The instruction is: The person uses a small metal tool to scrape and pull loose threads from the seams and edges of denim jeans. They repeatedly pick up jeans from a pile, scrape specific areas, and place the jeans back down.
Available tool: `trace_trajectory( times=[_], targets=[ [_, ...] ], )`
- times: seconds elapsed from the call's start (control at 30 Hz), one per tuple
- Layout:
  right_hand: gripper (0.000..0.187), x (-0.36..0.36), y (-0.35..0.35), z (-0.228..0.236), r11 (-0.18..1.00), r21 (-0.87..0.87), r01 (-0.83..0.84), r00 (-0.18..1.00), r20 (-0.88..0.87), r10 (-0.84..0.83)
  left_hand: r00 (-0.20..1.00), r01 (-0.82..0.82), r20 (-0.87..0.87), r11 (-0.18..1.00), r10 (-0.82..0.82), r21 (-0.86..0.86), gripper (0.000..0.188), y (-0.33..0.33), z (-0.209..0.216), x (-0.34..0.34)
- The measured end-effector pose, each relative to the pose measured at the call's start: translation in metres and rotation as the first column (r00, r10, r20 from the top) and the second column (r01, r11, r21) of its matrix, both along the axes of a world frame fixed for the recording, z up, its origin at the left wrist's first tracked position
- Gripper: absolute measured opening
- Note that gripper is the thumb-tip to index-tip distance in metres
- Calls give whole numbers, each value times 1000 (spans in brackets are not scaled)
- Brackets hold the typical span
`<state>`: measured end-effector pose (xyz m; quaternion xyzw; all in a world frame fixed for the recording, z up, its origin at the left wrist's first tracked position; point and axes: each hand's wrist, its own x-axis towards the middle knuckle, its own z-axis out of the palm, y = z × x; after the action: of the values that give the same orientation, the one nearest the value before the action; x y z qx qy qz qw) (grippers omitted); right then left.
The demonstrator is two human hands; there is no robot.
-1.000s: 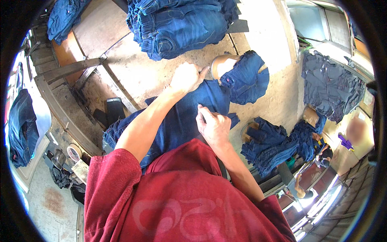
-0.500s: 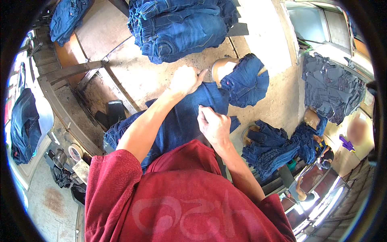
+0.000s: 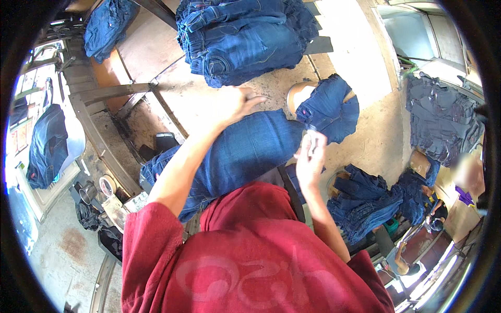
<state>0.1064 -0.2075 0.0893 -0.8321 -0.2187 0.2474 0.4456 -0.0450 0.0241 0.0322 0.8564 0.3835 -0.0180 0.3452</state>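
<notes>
A pair of blue jeans (image 3: 245,143) lies across the front of me, one leg stretched out to the right. Over its far edge is my left hand (image 3: 234,107), thumb pointing right; glare washes it out and its other fingers are hidden. At the right end of the leg is my right hand (image 3: 312,154), slightly blurred, its fingers closed. A small shiny thing shows at its fingertips, too unclear to name. Just beyond this hand, a dark blue jeans piece (image 3: 329,110) is draped over a round, pale-topped stand (image 3: 298,96).
A thick stack of folded jeans (image 3: 245,44) sits at the far side of the worktable (image 3: 360,62). More jeans (image 3: 360,201) are heaped at right, beside dark grey garments (image 3: 443,112). Wooden beams (image 3: 112,93) and a tape roll (image 3: 107,185) are at left. People are farther off at right.
My right hand has moved right, from the middle of the jeans leg to its end. The leg now lies more spread out. My left hand has stayed near the far edge.
</notes>
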Motion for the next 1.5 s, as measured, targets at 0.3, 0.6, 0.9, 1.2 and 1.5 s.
trace_trajectory(
  times=[0.3, 0.6, 0.9, 1.2, 1.5],
  targets=[
    [26, 31, -23, -81, 889, -189, 417, 800, -387, -458, 969, -100, -236, 747, -79, -658, 68, -11, 59, -204],
    [22, -30, 1, -9, 970, -126, -209, 965, 137, 225, 962, 118, 271, 941, -30, -316, 35, -9, 45, -197],
    [18, -217, 61, 31, 820, -157, -551, 710, 428, 559, 908, 221, 395, 961, -141, -165, 29, 10, 16, -201],
    [10, -234, 69, 33, 800, -332, -501, 705, 380, 599, 886, 165, 455, 977, -86, -137, 29, 3, 12, -202],
    [13, -228, 70, 34, 748, -366, -554, 685, 311, 659, 865, 149, 499, 978, -57, -147, 30, 2, 10, -202]
  ],
)
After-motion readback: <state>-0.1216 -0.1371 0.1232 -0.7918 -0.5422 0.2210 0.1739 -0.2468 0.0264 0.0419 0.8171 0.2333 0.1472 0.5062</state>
